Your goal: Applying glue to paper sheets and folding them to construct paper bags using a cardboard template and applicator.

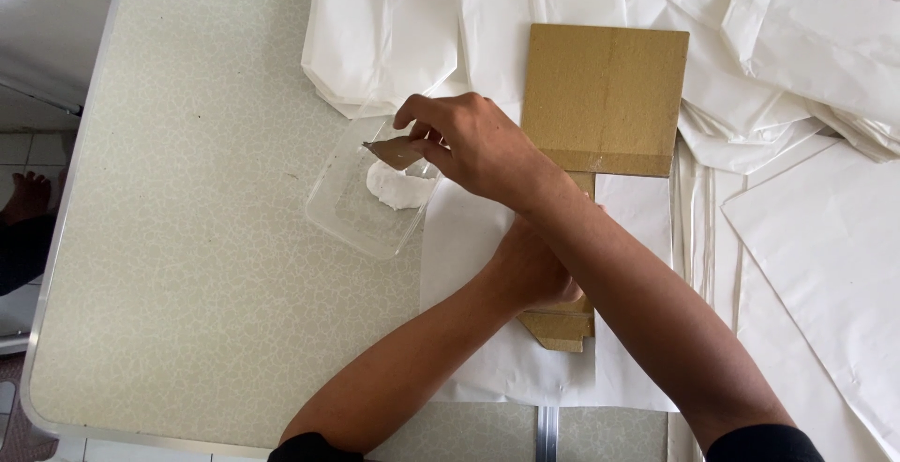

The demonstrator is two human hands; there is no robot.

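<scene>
- Head view: the right hand (pixel 473 143) is reaching across the left forearm, its fingers pinching a small brown spreader (pixel 394 151) over the clear plastic tray (pixel 352 209).
- White paste (pixel 398 187) is lying inside that tray, just beside the spreader.
- The left hand (pixel 534 270) is pressing on the cardboard template (pixel 605 96) right of the tray; I cannot tell how its fingers are lying.
- White paper sheets (pixel 825 237) are lying right of the tray, on the table (pixel 187 237).

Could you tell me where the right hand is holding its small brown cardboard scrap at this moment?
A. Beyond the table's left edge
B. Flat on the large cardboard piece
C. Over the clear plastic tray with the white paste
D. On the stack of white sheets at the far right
C: the right hand pinches the cardboard scrap over the clear plastic tray, just above the white paste.
</scene>
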